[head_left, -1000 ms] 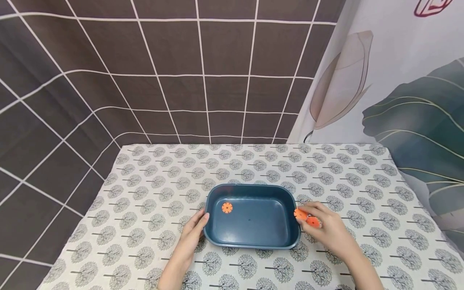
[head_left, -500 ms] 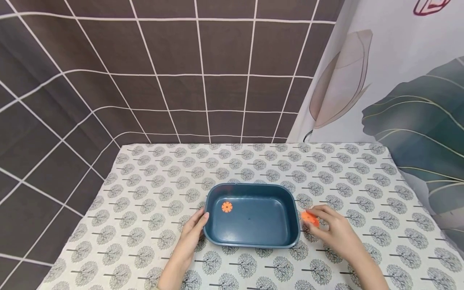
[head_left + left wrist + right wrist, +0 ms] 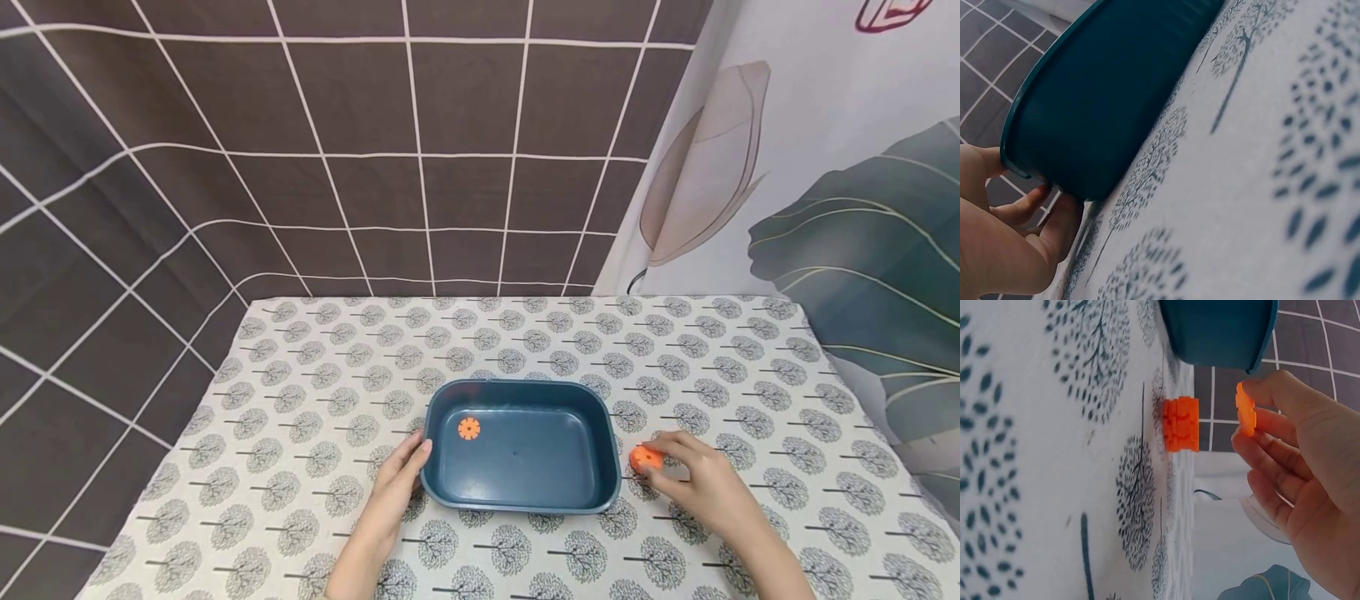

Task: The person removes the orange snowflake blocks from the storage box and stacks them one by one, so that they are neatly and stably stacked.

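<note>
My left hand (image 3: 396, 487) holds the left end of a blue plastic basin (image 3: 517, 467), thumb at the rim and fingers against the outer wall. Inside the basin, toward its back left, lies one orange notched disc (image 3: 469, 428). To the basin's right, my right hand (image 3: 697, 479) pinches another orange notched disc (image 3: 1245, 409) between thumb and fingers. In the right wrist view that disc is held apart from a stack of orange discs (image 3: 1182, 424) standing on the cloth. From the head, held disc and stack overlap.
A white tablecloth with printed trees (image 3: 360, 350) covers the table. Behind it hangs a dark curtain with a white grid (image 3: 465, 192). A pale curtain with leaf prints (image 3: 862, 250) hangs at the right.
My right hand has drawn back from the basin's right rim, carrying the pinched disc rightward over the stack. My left hand and the basin have stayed in place.
</note>
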{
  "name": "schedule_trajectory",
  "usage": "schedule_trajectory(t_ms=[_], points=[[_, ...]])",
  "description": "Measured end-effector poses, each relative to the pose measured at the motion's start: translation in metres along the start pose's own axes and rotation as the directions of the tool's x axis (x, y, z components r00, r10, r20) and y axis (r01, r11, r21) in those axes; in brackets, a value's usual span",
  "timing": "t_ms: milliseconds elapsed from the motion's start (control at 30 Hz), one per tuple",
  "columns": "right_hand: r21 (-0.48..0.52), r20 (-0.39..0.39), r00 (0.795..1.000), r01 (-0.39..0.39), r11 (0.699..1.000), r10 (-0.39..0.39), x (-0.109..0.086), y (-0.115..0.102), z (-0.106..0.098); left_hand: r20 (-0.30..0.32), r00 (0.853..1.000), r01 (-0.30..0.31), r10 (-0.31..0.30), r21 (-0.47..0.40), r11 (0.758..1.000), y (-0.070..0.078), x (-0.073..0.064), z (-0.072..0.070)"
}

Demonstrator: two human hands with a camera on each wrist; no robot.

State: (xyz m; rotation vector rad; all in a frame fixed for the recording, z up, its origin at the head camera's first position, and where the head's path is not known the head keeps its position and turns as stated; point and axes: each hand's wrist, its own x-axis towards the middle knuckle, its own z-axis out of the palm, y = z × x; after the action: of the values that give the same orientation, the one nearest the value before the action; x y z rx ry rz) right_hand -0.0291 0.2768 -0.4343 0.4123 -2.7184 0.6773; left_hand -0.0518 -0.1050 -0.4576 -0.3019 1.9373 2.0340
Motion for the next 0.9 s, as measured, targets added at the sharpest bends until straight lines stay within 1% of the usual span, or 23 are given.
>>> schedule_trajectory(t_ms=[133,500,600,700,900], points=[[-0.008,0.029,1.0,-0.007,1.0,0.008,-0.0006,0.0027,0.0002,-0.007,1.0,0.003,-0.003,0.0,1.0,-0.0001,0.0005,0.0],[0.01,0.099,0.992,-0.084,0.996,0.083,0.0005,0.0039,-0.0002,-0.005,1.0,-0.006,0.006,-0.007,1.0,-0.0002,0.0005,0.0001],[0.009,0.131,0.986,-0.108,0.994,0.106,0.0005,0.0059,0.0014,-0.004,1.0,-0.006,0.005,-0.006,1.0,-0.0009,0.0005,-0.0002],[0.001,0.15,0.982,-0.112,0.994,0.111,-0.0001,0.0084,0.0043,-0.002,1.0,-0.008,0.008,-0.008,1.0,-0.0016,0.0008,-0.0005],[-0.005,0.157,0.98,-0.123,0.992,0.123,0.0005,0.0089,0.0062,0.004,1.0,-0.009,0.009,-0.011,1.0,-0.0022,0.0009,-0.0006]])
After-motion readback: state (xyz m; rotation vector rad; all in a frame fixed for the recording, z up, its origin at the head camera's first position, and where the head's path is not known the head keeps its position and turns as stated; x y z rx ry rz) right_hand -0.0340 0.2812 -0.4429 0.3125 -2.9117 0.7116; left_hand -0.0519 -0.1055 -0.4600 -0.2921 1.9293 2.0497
